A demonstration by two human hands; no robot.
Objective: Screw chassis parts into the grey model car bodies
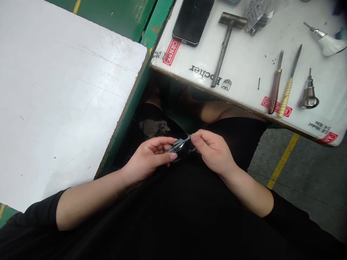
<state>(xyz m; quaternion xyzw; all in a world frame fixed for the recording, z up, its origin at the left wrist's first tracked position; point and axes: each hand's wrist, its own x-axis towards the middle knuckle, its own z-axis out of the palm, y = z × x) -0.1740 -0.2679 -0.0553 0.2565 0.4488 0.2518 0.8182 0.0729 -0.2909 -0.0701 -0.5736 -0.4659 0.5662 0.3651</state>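
Over my lap, a small grey-blue model part with a slim, pointed shape is held between both hands. My left hand is closed on its left end, thumb below and fingers above. At the part's narrow right end, the thumb and forefinger of my right hand are pinched together. Its exact kind is too small to make out, and the fingers cover both ends.
On the right table lie a phone, a T-shaped metal hammer, a clear plastic bag, a brown-handled chisel, a yellow-handled file and two short-handled tools. A white board covers the left side.
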